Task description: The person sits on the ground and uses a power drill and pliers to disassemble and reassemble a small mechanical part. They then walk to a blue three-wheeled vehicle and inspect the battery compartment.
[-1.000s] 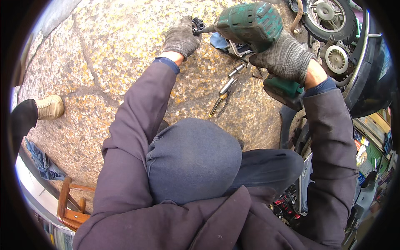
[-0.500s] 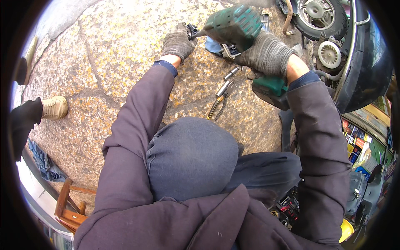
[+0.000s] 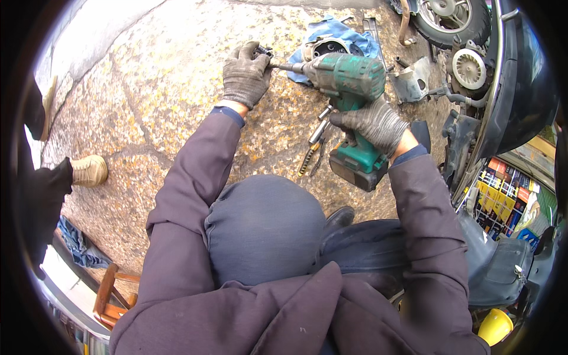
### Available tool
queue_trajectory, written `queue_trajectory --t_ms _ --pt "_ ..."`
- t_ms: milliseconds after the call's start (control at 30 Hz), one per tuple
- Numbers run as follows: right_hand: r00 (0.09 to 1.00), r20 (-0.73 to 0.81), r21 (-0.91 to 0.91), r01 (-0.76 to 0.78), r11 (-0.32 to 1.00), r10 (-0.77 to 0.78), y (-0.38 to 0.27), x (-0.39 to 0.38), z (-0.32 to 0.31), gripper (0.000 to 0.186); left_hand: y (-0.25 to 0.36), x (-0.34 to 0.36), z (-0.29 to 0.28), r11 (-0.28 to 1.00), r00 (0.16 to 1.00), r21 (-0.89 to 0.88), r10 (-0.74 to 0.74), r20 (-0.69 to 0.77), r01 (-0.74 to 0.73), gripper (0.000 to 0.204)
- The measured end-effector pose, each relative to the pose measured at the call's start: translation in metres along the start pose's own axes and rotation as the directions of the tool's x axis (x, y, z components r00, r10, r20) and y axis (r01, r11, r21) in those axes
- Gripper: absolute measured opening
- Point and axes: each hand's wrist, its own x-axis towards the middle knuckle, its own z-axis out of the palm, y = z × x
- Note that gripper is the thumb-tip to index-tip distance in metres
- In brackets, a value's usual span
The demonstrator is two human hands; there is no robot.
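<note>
- Green and grey-nosed, the power driver (image 3: 355,77) sits across the middle of my view, above the stone ground (image 3: 177,106), its slim shaft (image 3: 283,67) aimed left.
- My right hand (image 3: 374,125), gloved, is wrapped around its grip; I cannot tell whether a finger presses the trigger.
- My left hand (image 3: 247,74), also gloved, is closed over a small dark metal part (image 3: 262,51) that pokes out past the fingers, right by the shaft's tip.
- I can't make out whether tip and part are properly engaged. If they meet at a slant, I judge the tip could skip off and strike the glove.
- Knit fabric so near a spinning shaft worries me most: a loose thread could wind in and drag the fingers along.
- With only one hand bracing the part, a sudden kick of torque could twist it free and send it onto the stone.
- Just beyond the driver's nose, a round metal housing (image 3: 329,47) rests on a blue cloth (image 3: 340,28); a careless swing of the tool could knock the housing or snag the cloth.
- Nearer me, a silver socket (image 3: 319,131) and a yellow-and-black handled tool (image 3: 307,158) lie loose on the ground, where the battery end could nudge them away.
- Off to the left, another person's shoe (image 3: 90,170) stands well apart; a dropped piece could roll that way.
</note>
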Motion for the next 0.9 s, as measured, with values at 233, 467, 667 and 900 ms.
queue_trajectory --t_ms 233,467,667,900 --pt "0.998 0.066 0.182 0.001 0.983 -0.014 0.022 0.002 -0.006 0.049 0.0 0.008 -0.001 0.984 0.985 0.046 0.169 0.036 -0.17 0.018" --pt "0.998 0.053 0.458 -0.049 0.888 0.028 0.02 -0.003 -0.007 0.042 -0.001 0.022 -0.009 0.969 0.949 0.006 0.243 0.2 -0.249 0.014" --pt "0.992 0.128 0.437 -0.049 0.898 -0.009 0.017 -0.013 -0.048 0.035 0.014 0.045 -0.029 0.972 0.885 0.035 0.195 0.424 -0.231 0.016" --pt "0.983 0.113 0.503 0.07 0.861 -0.146 0.058 -0.04 -0.124 0.061 0.081 0.111 -0.04 0.921 0.647 -0.079 0.328 0.689 -0.382 0.012"
